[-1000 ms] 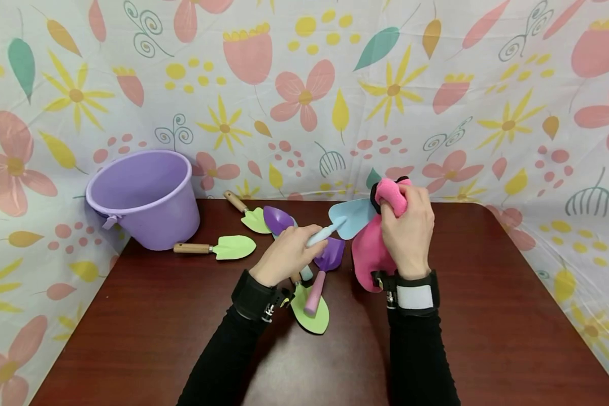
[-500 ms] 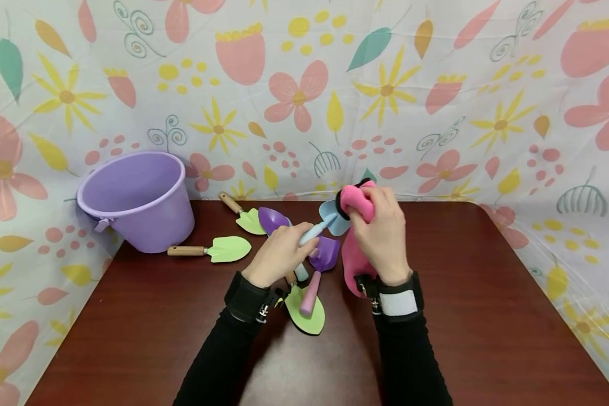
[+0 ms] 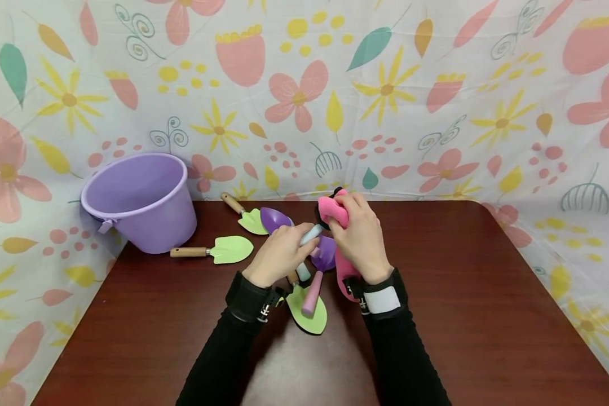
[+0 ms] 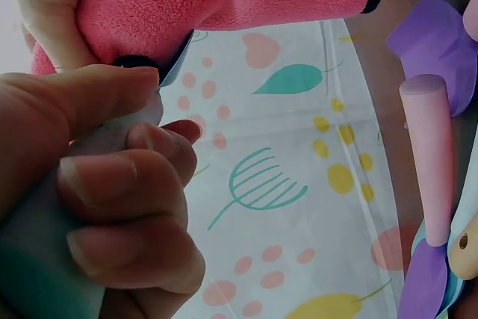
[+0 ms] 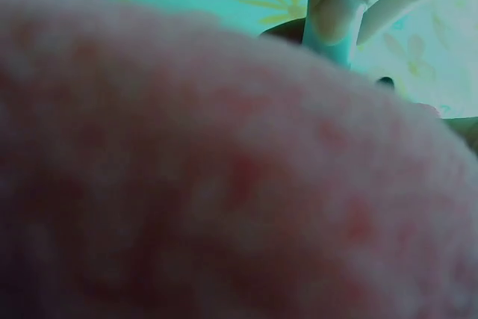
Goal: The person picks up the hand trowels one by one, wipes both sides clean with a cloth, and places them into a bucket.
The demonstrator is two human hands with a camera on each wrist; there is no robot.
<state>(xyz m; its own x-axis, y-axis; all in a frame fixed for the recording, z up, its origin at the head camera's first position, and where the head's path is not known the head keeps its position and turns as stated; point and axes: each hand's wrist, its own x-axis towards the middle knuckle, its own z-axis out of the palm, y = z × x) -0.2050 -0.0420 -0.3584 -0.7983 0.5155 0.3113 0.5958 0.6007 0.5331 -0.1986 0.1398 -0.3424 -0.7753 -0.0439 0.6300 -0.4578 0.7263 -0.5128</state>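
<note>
Your left hand [image 3: 279,256] grips the blue trowel [image 3: 310,235] above the table [image 3: 487,316]; your right hand [image 3: 361,239] grips the pink cloth [image 3: 333,210] at the blade end. Below, a purple trowel [image 3: 313,294] overlaps a green trowel [image 3: 314,323]; far left stands a bucket [image 3: 167,225].

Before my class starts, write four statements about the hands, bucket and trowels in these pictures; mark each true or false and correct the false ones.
1. The left hand grips a pale blue handle. True.
2. The purple bucket stands toward the back left of the table. True.
3. The right hand lies flat on the table. False: it grips pink cloth.
4. The trowel nearest the bucket has a red blade. False: it is light green.
</note>
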